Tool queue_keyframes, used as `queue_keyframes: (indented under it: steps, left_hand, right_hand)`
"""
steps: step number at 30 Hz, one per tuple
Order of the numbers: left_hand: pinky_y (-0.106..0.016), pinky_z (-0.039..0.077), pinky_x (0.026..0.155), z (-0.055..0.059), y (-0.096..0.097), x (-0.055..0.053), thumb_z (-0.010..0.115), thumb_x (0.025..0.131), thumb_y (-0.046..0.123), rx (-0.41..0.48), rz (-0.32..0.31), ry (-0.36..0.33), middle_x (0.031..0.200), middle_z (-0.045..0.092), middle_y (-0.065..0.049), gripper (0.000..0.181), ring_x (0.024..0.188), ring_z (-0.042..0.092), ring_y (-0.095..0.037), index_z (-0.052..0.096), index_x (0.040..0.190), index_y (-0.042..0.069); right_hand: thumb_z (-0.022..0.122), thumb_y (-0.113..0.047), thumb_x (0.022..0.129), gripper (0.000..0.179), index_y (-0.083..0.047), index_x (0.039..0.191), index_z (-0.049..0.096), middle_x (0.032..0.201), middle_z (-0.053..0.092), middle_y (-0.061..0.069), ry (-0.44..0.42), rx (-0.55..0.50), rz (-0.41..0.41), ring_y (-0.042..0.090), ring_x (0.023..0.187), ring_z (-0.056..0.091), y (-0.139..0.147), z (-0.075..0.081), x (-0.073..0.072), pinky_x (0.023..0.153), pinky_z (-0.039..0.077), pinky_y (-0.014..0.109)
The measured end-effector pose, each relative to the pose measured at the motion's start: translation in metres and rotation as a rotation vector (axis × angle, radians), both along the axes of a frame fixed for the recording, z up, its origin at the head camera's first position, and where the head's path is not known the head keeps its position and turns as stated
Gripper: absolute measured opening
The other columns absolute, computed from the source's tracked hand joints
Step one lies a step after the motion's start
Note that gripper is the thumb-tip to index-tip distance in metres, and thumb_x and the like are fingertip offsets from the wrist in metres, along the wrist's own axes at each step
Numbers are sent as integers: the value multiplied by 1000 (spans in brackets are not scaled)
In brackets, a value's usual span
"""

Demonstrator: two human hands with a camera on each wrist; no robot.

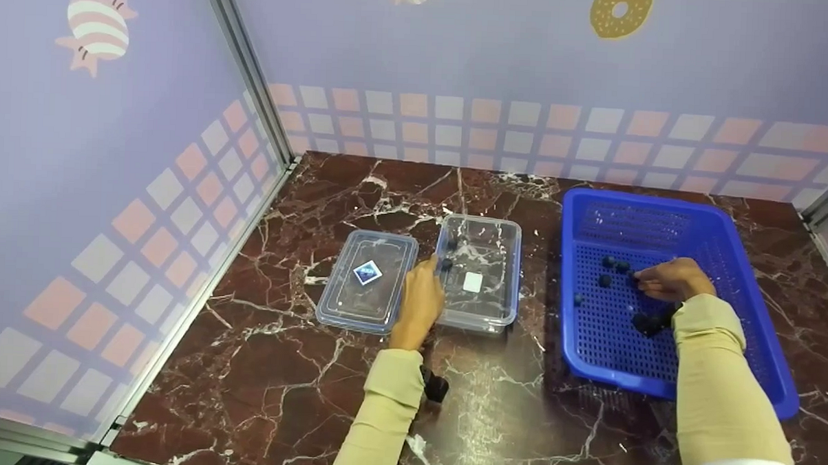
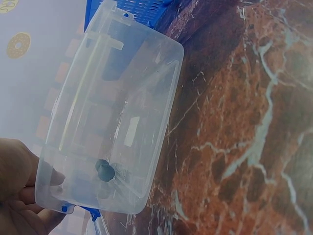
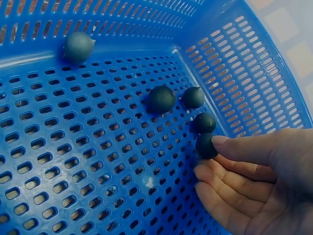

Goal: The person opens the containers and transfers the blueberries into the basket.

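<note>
judging by how things lie, loading the clear box (image 1: 484, 305) looks only partly done: the left wrist view shows two dark balls (image 2: 106, 172) inside it, touching each other near one end, while most of its floor is bare. five more lie in the blue basket (image 1: 620, 353), at the right of the surface (image 1: 277, 393). one of these is the pinched ball (image 3: 206, 147), with the right hand (image 3: 254, 178) bringing thumb and fingertips together on it; the other four sit loose on the slotted floor, one well apart from the rest. the left hand (image 1: 422, 298) has its grip clamped on the box's near-left wall. the clear lid (image 1: 356, 299) lies off to the left, so if the box is to be covered, that seems left to do, after the five balls.
</note>
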State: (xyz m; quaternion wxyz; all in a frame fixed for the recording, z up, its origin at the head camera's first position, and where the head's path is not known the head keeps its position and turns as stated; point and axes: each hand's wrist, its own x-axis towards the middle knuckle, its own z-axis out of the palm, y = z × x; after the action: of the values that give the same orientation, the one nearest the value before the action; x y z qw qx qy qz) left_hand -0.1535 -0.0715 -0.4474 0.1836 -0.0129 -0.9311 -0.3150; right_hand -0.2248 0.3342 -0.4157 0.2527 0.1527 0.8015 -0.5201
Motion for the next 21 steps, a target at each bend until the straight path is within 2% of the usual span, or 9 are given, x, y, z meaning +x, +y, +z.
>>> queue_keyframes:
  steps: [2, 12, 17, 21]
  left_hand:
    - [-43, 51, 93, 0, 0, 0, 56, 84, -6, 8, 2, -4, 113, 66, -21, 41, 105, 64, -37, 58, 125, -7]
    - [-43, 52, 92, 2, 0, 0, 58, 84, -5, -14, 11, -2, 112, 67, -20, 40, 103, 65, -37, 59, 125, -5]
    - [-42, 51, 93, 3, 1, 1, 58, 85, -5, -2, 12, -6, 113, 67, -20, 40, 105, 64, -36, 59, 124, -6]
    - [-41, 50, 95, 4, 0, 1, 56, 85, -6, 23, 5, -17, 115, 66, -21, 40, 107, 63, -36, 59, 125, -6]
  right_hand:
    - [58, -8, 92, 52, 11, 137, 40, 73, 67, -9, 3, 11, 4, 2, 71, 66, -1, -1, 0, 79, 57, 23]
    - [57, -12, 94, 58, 13, 140, 32, 73, 68, -10, 1, 4, 6, 1, 72, 67, -1, -2, -1, 79, 57, 23]
    - [58, -12, 93, 54, 12, 137, 39, 72, 68, -10, 7, 11, -14, 2, 71, 67, -3, -3, 1, 78, 57, 23]
    - [59, -10, 92, 35, 5, 123, 54, 70, 68, -8, 17, 1, -40, 2, 68, 67, -4, 0, 1, 74, 58, 22]
